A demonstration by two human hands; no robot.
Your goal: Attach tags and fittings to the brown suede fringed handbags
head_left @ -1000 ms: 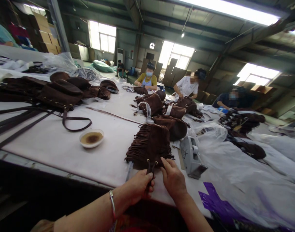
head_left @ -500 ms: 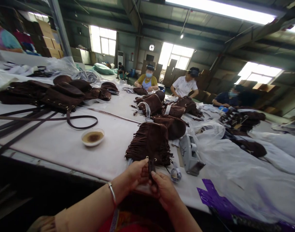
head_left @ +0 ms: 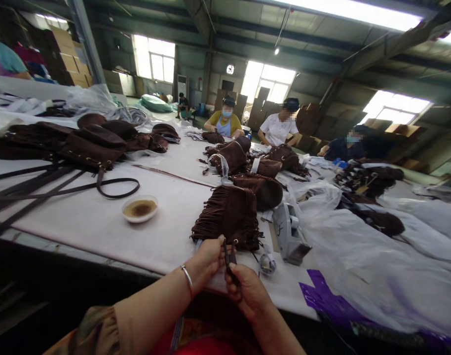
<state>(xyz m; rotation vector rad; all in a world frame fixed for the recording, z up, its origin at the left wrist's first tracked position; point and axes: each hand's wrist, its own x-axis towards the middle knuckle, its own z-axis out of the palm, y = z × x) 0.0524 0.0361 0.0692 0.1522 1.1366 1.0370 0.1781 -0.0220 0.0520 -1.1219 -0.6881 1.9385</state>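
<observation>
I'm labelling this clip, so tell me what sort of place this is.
Probably a bag workshop or factory: a fringed brown bag and other brown bags lie on a long white worktable, several people are at its far side, and cardboard boxes are stacked behind.

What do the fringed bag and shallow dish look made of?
Fringed bag: probably suede or an imitation, matte dark brown, judging by its dull surface and thin strips. Shallow dish: perhaps plastic or glazed ceramic, from its smooth pale rim.

A factory workshop: beyond the hands [head_left: 248,290], brown bags [head_left: 236,211] crowd a white table [head_left: 173,219] with co-workers [head_left: 280,129] behind, under ceiling beams [head_left: 200,22]; blurred boxes [head_left: 63,42], probably cardboard, stand far left of the hands.
</observation>
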